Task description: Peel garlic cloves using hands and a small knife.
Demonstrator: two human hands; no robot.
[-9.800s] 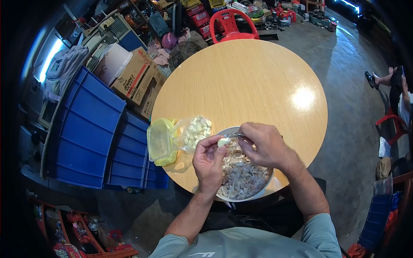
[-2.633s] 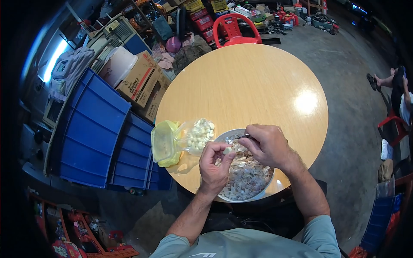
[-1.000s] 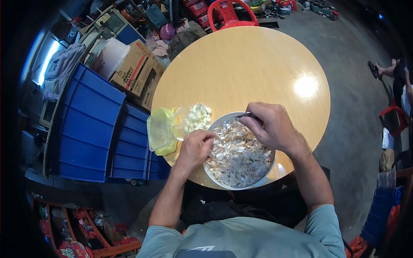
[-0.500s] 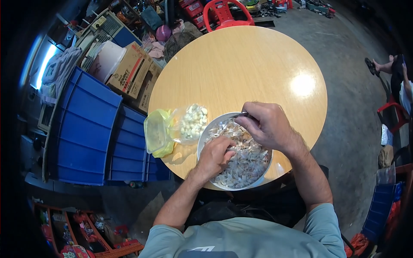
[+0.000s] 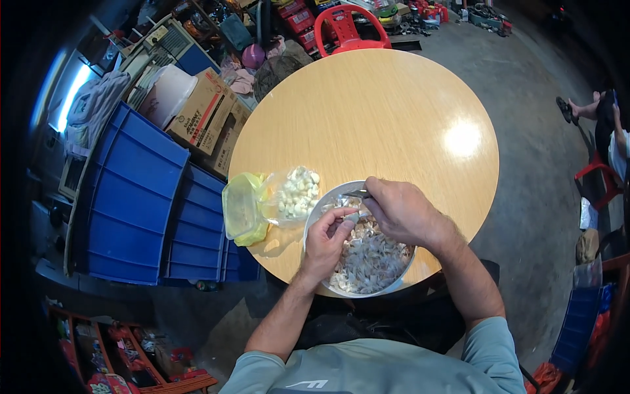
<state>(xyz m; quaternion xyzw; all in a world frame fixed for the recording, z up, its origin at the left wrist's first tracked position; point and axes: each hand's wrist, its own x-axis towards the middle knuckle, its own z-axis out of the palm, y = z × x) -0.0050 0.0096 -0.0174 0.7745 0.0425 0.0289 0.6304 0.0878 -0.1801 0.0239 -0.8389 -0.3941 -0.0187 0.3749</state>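
Observation:
A white bowl (image 5: 316,211), full of garlic cloves and loose papery skins (image 5: 373,262), stands at the near edge of the round table. Over its left part, my left hand (image 5: 323,244) pinches a garlic clove (image 5: 353,217) between thumb and fingers. My right hand (image 5: 401,210) is closed around a small knife (image 5: 356,194) above the bowl's far side; its blade points left and most of the handle is hidden in the fist. Just left of the bowl, peeled garlic cloves (image 5: 302,192) lie in a clear plastic bag (image 5: 278,205).
A clear plastic tub (image 5: 240,209) in a yellow bag (image 5: 252,238) sits at the table's left edge. Beyond the wooden table (image 5: 374,111) stands a red chair (image 5: 350,29). Blue panels (image 5: 134,203) and cardboard boxes (image 5: 202,111) rise at left. A person (image 5: 607,125) sits far right.
My left hand has come up out of the skins with a garlic clove in its fingertips. My right hand, with the knife, has shifted slightly nearer to me.

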